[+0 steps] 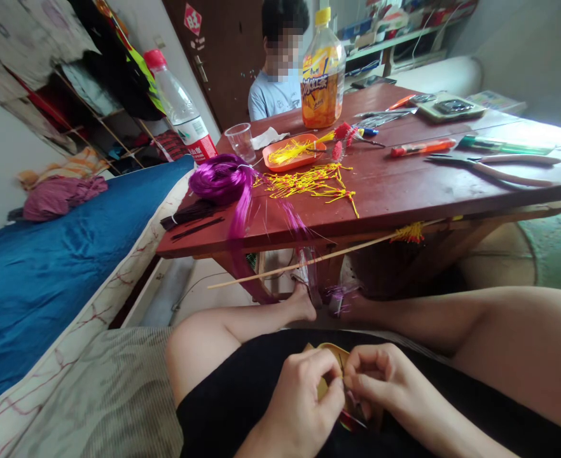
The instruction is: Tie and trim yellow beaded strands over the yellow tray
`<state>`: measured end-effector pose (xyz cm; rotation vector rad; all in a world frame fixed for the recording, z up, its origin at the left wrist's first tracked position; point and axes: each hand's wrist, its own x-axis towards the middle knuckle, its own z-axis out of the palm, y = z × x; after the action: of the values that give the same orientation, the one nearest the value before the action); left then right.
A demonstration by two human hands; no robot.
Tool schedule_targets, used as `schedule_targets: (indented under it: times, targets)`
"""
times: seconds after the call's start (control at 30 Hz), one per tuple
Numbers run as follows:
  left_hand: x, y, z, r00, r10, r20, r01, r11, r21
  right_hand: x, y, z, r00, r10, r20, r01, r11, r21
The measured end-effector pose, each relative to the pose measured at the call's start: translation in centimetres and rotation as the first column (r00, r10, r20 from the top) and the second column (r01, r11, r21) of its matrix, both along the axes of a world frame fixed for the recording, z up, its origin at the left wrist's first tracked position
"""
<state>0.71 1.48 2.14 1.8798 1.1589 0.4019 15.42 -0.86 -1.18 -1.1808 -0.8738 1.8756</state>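
My left hand (304, 391) and my right hand (380, 378) meet over my lap, fingertips pinched close together. A short thin dark strand (341, 361) shows between them, but what each hand grips is too small to name. Beneath the fingers lies a yellowish dish or tray (334, 348), mostly covered by the hands. Something red and white (352, 420) peeks out below them. On the table edge ahead, a coil of shiny purple thread (218, 180) hangs partly over the side. Beside it lies a pile of yellow knotted cords with red bits (304, 180).
On the red table (376, 203) stand an iced tea bottle (322, 83), a cola bottle (185, 114) and a plastic cup (240, 141). An orange tray (294, 159), pliers (495, 166) and a cutter (422, 148) lie there. A thin stick (309, 259) juts below the edge. Another person (273, 95) sits opposite.
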Motion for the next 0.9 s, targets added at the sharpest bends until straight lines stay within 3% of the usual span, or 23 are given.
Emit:
schedule_targets:
  times: [0.1,0.2,0.33,0.47,0.63,0.83,0.9]
  targets:
    - [-0.1,0.7,0.4,1.0,-0.016,0.023,0.022,0.958,-0.285,0.2,-0.2,-0.1,0.999,0.039,0.027,-0.039,0.999,0.024]
    - [-0.3,1.0,0.1,0.977,0.077,0.199,0.03,0.875,-0.484,0.5,-0.2,-0.4,1.0,0.028,0.01,-0.028,0.999,0.028]
    - [-0.4,0.6,-0.8,0.908,0.257,0.332,-0.031,0.83,-0.557,0.8,-0.2,-0.5,0.999,0.0,0.042,-0.002,0.999,0.05]
    - [0.1,0.3,-1.2,0.866,0.404,0.295,-0.123,0.744,-0.657,0.7,-0.5,0.2,0.972,-0.014,0.234,-0.028,0.984,0.175]
    - [1.0,0.3,-1.4,0.841,0.487,0.236,-0.26,0.746,-0.613,0.0,-0.8,0.8,0.906,-0.071,0.418,-0.062,0.953,0.297]
    - [1.4,0.2,-1.0,0.746,0.597,0.295,-0.241,0.654,-0.717,0.0,-0.8,-0.1,0.806,-0.222,0.548,-0.083,0.875,0.476]
    - [1.4,0.0,-0.7,0.71,0.628,0.32,-0.232,0.637,-0.735,0.1,-0.8,-0.4,0.751,-0.319,0.578,-0.085,0.822,0.563]
